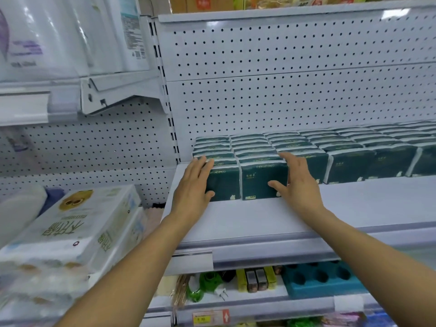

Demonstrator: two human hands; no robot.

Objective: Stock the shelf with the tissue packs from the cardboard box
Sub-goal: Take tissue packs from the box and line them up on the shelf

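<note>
I have my left hand point(195, 182) and right hand point(295, 182) spread flat, bracketing the two nearest green tissue packs point(245, 182) at the shelf's point(259, 218) left end, which must slide straight back toward the far rows.

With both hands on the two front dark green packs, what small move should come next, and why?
Probably push the two front dark green tissue packs back. The left hand and right hand bracket them with straight fingers, and they stand forward of the packs to their right, leaving the white metal shelf bare in front.
</note>
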